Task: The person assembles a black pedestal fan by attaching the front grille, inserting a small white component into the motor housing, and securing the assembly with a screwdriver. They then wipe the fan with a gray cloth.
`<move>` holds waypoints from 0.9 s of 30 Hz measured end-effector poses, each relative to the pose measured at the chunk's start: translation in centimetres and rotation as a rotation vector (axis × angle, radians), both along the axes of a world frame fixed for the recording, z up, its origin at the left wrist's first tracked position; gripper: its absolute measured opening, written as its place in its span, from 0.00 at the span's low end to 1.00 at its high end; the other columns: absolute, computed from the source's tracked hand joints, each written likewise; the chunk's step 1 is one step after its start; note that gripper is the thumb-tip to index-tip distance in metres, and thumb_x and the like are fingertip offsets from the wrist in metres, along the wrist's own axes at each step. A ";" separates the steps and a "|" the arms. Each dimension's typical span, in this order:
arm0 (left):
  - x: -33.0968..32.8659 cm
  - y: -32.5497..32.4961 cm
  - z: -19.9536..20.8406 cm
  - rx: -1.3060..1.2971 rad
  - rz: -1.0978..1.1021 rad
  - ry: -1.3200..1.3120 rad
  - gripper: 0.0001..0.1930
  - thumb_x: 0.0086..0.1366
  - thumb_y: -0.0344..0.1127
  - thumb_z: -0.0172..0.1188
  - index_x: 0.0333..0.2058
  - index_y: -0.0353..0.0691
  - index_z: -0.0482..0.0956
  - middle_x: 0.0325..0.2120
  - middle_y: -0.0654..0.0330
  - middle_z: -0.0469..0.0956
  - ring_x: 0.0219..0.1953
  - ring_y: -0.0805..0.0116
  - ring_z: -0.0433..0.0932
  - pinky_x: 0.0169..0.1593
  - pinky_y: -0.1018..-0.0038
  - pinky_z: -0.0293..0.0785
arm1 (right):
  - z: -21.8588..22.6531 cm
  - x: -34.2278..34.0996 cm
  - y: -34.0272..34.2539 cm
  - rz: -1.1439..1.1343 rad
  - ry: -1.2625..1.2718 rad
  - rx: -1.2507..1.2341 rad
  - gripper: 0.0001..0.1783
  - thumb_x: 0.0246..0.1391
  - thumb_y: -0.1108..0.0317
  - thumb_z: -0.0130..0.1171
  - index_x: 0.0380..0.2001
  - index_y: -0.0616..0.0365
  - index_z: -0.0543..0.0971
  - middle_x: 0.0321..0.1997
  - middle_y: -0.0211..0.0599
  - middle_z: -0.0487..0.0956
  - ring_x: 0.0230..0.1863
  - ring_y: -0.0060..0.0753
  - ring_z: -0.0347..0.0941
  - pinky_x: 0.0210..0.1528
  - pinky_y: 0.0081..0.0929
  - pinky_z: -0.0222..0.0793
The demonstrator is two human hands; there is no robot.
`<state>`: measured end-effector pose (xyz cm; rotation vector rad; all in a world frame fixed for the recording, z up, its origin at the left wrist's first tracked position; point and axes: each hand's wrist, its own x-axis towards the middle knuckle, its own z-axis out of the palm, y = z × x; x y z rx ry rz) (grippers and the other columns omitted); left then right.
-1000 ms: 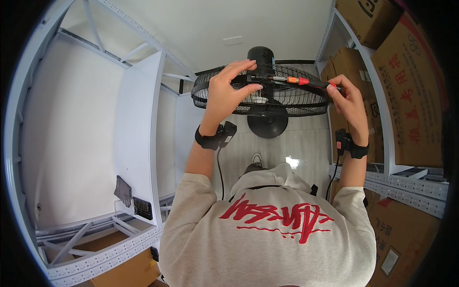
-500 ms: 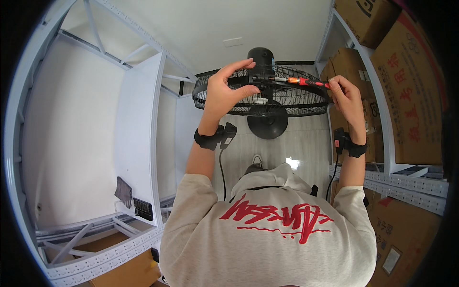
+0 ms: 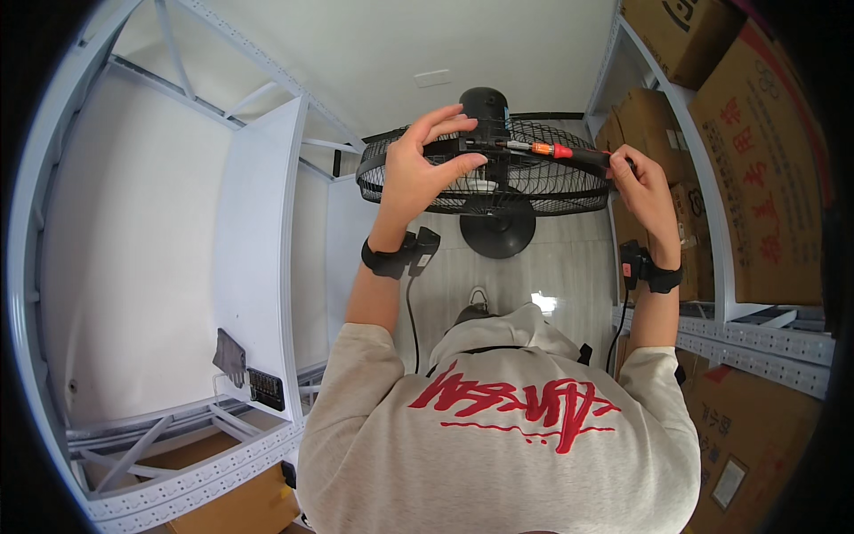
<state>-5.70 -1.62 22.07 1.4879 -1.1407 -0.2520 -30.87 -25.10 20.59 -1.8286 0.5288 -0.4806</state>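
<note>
A black fan (image 3: 498,222) stands on the floor ahead of me, its wire guard (image 3: 560,191) edged by a dark rim. My left hand (image 3: 418,165) straddles this rim, with the thumb on the near side and the fingers on the far side. Between them, the rim runs to a dark clamp (image 3: 480,144). From the right, a screwdriver (image 3: 560,152) with a red and black handle and an orange collar lies along the rim, its tip at the clamp. My right hand (image 3: 640,182) pinches the handle's end. The tip's exact contact is too small to make out.
White metal shelving (image 3: 258,231) rises on the left, with a grey glove (image 3: 229,358) and a black bit case (image 3: 266,389) on it. Cardboard boxes (image 3: 756,169) fill the right-hand rack. Black wrist straps with cables (image 3: 411,311) sit on both my forearms.
The screwdriver handle has turned, so its black side now faces up. My right fingers have shifted on its end, and my left fingers have moved slightly.
</note>
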 end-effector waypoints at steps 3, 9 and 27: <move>0.2 -0.1 -0.2 -0.078 -0.012 0.084 0.26 0.58 0.30 0.73 0.54 0.32 0.76 0.44 0.58 0.85 0.52 0.68 0.80 0.61 0.68 0.71 | 0.3 0.0 0.4 -0.004 -0.014 0.021 0.16 0.70 0.57 0.56 0.33 0.58 0.78 0.17 0.17 0.66 0.19 0.08 0.57 0.20 0.16 0.50; 0.3 -0.3 -0.9 -0.186 0.067 0.217 0.10 0.66 0.24 0.65 0.45 0.30 0.81 0.38 0.59 0.82 0.46 0.75 0.79 0.50 0.79 0.75 | 0.7 0.3 0.7 -0.028 -0.026 0.003 0.17 0.69 0.56 0.57 0.32 0.58 0.77 0.17 0.18 0.66 0.18 0.09 0.58 0.19 0.15 0.51; 0.5 0.8 -0.9 0.118 0.124 -0.473 0.22 0.62 0.46 0.69 0.53 0.45 0.82 0.56 0.57 0.80 0.65 0.49 0.70 0.72 0.46 0.53 | 2.3 0.2 1.5 -0.025 -0.117 0.068 0.10 0.65 0.65 0.62 0.43 0.59 0.78 0.32 0.23 0.73 0.30 0.11 0.65 0.31 0.14 0.61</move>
